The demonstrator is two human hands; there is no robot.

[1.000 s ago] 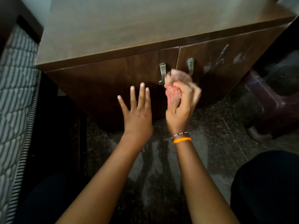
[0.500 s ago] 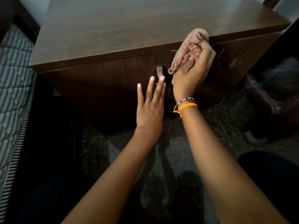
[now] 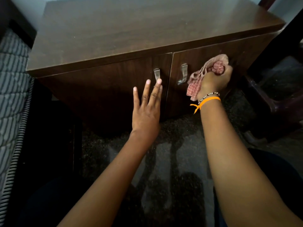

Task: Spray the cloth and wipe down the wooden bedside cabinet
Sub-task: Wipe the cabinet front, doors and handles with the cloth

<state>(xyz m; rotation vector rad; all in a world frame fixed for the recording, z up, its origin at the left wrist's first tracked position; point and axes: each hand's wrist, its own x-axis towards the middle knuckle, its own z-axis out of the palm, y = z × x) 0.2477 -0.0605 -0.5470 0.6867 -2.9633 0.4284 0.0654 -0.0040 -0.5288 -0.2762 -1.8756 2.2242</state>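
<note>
Cloth (image 3: 196,82), bunched in the right hand's (image 3: 214,81) closed fist, presses the cabinet's (image 3: 114,38) right door, just right of its handle (image 3: 182,74). Left hand (image 3: 146,110) splayed, empty, seemingly bracing the left door. Wiping underway; next, sweep across.

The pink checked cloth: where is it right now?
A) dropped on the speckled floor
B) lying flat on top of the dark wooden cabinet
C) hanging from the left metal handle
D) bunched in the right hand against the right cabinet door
D: the pink checked cloth is bunched in the right hand, pressed to the right door of the dark wooden cabinet, beside its metal handle.
</note>
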